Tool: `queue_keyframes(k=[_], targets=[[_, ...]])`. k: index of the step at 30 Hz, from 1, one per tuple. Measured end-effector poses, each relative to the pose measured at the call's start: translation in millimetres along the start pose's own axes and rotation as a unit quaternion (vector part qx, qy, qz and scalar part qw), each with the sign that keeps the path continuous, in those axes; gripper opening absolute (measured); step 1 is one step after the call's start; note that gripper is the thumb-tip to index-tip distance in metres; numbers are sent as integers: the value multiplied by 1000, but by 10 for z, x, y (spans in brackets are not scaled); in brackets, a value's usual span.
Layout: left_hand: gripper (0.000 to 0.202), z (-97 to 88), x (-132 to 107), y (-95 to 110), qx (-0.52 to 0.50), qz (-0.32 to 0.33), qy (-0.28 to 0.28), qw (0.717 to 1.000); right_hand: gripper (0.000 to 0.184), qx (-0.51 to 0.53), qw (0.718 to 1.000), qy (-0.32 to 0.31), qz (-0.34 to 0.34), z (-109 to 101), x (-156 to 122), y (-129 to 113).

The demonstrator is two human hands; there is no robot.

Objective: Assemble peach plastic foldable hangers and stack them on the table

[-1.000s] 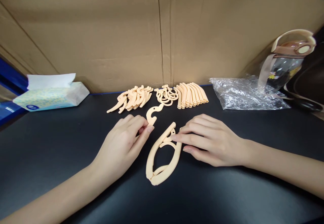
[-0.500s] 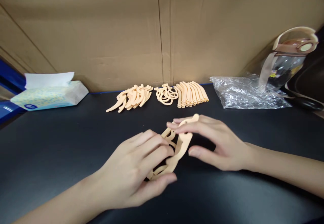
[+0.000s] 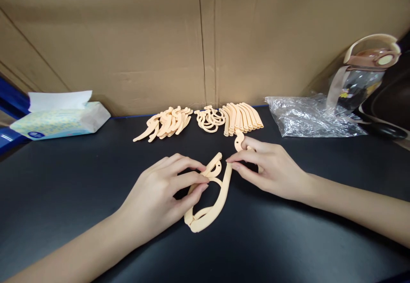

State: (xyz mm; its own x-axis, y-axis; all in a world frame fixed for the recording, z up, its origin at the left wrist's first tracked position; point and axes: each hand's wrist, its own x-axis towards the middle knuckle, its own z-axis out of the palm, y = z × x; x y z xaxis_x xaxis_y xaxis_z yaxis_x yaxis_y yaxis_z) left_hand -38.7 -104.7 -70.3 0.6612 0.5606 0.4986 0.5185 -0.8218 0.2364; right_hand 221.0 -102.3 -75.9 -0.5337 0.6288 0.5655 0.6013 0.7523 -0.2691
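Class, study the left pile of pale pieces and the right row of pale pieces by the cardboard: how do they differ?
Arrangement: the left pile is a loose jumble, while the right row lies neatly side by side.
Shape: pieces in the left pile are wavy and hook-like; those in the right row are long, gently bent bars.
Shared: both are pale peach and lie on the black table.

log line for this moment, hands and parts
left hand: touching beige curved plastic frame; right hand: at frame's upper right end, also holding beige hook-shaped plastic piece; behind: fanned beige curved plastic strips
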Motion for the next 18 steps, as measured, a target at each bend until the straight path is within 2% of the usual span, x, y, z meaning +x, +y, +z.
queue_keyframes(k=[4, 7, 13, 18], targets=[[17, -16, 9, -38, -43, -65, -15, 997, 20, -32, 999, -30, -13, 11, 7, 23], [19, -29, 6, -88, -39, -110, -16, 993, 23, -19, 997, -44, -52, -7, 9, 34], [23, -52, 12, -201, 6, -137, -8, 991, 25, 39, 986, -96, -134, -32, -17, -47], [23, -62, 24, -226, 17, -141, -8, 990, 18, 108, 980, -119, -114, -32, -29, -95]])
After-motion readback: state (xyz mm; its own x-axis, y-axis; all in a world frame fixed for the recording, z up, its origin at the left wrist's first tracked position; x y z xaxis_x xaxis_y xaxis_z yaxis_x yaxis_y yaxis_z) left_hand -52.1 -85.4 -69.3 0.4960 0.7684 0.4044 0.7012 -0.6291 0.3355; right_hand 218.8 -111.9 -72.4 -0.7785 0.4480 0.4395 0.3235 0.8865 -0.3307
